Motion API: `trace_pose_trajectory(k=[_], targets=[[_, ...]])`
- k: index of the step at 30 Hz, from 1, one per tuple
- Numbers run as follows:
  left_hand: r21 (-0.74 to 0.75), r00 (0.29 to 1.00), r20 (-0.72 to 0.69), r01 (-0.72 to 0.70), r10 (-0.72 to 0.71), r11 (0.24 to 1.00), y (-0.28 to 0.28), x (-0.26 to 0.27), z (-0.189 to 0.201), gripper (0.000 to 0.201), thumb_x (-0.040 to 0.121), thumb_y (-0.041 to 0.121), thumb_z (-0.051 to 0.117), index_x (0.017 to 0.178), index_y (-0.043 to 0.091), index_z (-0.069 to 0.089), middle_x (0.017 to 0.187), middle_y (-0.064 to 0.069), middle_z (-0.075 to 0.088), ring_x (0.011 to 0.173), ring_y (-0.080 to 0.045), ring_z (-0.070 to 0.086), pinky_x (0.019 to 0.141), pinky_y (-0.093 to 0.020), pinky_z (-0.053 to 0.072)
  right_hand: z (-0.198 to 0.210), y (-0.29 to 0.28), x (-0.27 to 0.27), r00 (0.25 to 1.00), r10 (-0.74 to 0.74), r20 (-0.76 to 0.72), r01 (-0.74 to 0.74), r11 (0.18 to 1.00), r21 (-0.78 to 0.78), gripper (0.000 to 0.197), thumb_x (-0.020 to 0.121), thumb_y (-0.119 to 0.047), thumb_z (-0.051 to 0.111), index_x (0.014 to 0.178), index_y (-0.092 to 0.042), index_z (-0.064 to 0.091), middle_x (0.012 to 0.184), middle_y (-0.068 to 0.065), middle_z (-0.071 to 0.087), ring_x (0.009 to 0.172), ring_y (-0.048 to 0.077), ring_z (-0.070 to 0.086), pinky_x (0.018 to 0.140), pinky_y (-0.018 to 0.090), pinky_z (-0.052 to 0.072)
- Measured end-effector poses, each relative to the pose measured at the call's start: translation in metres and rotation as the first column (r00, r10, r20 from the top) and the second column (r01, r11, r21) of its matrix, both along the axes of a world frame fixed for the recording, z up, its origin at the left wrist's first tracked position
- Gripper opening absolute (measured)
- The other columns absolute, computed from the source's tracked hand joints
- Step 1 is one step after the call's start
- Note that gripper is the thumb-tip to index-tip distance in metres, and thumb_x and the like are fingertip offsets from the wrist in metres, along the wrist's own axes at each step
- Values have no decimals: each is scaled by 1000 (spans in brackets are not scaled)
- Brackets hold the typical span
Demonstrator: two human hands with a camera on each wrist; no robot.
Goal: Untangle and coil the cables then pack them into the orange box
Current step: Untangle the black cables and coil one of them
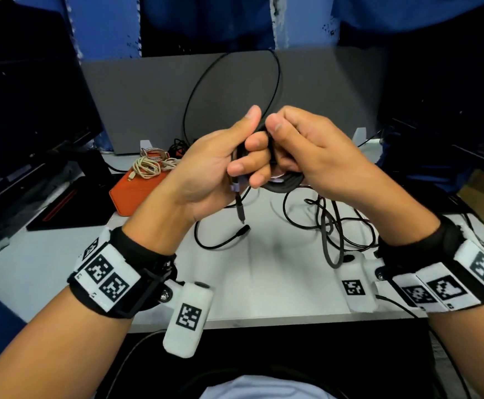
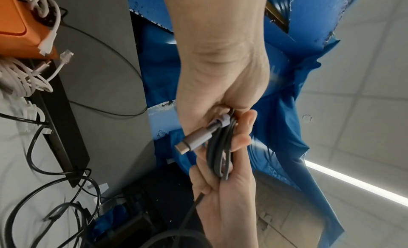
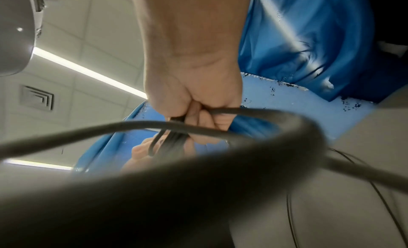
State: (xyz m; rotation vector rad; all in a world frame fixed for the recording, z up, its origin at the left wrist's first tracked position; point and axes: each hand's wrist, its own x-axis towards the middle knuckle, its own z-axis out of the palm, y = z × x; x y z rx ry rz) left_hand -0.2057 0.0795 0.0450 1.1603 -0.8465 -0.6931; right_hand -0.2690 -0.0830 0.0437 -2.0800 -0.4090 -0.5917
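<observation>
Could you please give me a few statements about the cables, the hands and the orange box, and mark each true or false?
1. Both hands hold the same black cable. True: the left hand and right hand grip its loops together.
2. The orange box is empty. False: pale cables lie in it.
3. A plug sticks out of the left hand. True.
4. All black cables are coiled. False: a tangle lies loose on the table.
5. The box is to the person's right. False: it sits on the left.
</observation>
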Motion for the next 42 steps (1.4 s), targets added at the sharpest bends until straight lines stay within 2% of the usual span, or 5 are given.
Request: trace_pose_trajectory(k=[17, 25, 29, 34, 42], targets=[[-456, 942, -203, 149, -266, 877, -1, -11, 11, 45, 111, 36, 23, 87, 14, 53, 52, 9, 46, 47, -7, 43, 88, -27, 43, 3, -7, 2, 995, -99, 29, 91, 975, 204, 41, 112, -40, 34, 88, -20, 61, 66, -1, 54, 46, 2, 40, 48, 21, 30], [-446, 964, 5, -235, 265, 864, 7, 6, 16, 35, 113, 26, 23, 95, 13, 50, 97, -5, 75, 86, -22, 71, 89, -34, 53, -12, 5, -3, 942, 28, -336, -101, 975, -200, 30, 113, -25, 37, 99, -4, 54, 57, -8, 45, 41, 5, 36, 41, 22, 35], [-218, 646, 555, -495, 524, 841, -4, 0, 6, 44, 113, 21, 26, 108, -9, 57, 97, -10, 77, 86, -24, 74, 81, -26, 55, -7, 20, -14, 911, 113, -397, -208, 957, -204, 13, 106, -22, 54, 101, -10, 55, 48, -13, 45, 38, 3, 42, 46, 13, 34], [230, 264, 964, -798, -20, 557, 2, -3, 6, 33, 108, 40, 35, 81, 22, 41, 74, 3, 57, 70, -19, 52, 68, -40, 36, 5, 4, -18, 948, 14, -317, -170, 866, -471, 9, 96, -17, 68, 87, -19, 68, 55, -13, 46, 52, 7, 43, 53, 19, 33], [500, 734, 668, -320, -123, 805, 38, 19, 17, 49, 101, 52, 49, 69, 15, 50, 54, 2, 34, 50, -22, 27, 51, -33, 27, 26, -65, -13, 909, -399, -121, 237, 733, -637, 12, 94, -23, 68, 86, -30, 71, 72, -10, 67, 72, 10, 60, 71, 36, 48]])
